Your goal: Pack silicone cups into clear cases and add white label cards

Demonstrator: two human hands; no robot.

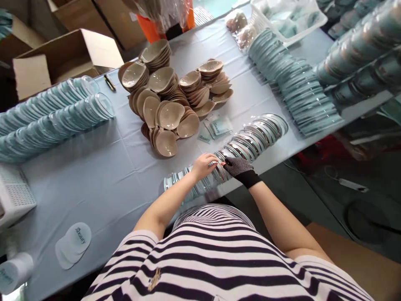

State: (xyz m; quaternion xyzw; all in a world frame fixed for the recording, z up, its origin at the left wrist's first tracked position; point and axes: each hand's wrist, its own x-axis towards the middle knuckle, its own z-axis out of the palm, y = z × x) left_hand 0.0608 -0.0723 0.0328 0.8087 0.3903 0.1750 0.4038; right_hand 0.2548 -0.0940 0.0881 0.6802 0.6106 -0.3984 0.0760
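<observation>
A long row of clear round plastic cases [250, 142] lies on its side along the table's near edge, with some brown and white showing inside the right part. My left hand [204, 166], bare, is over the middle of the row with its fingers curled and pinched at a case's rim. Close against it, my right hand [238, 166] wears a dark dotted glove, its fingertips closed at the same spot. Exactly what lies between the fingertips is partly hidden. Just beyond the row are small printed packets [219, 126] and stacks of brown bra-shaped cups [171, 115].
More rows of clear cases lie at the left [56, 119] and the right [294, 83]. White printed discs [75, 242] are at front left. A yellow-and-black cutter [109, 83] lies near the far edge. Open cartons [69, 58] stand beyond the table; a white basket [290, 19] holds packets.
</observation>
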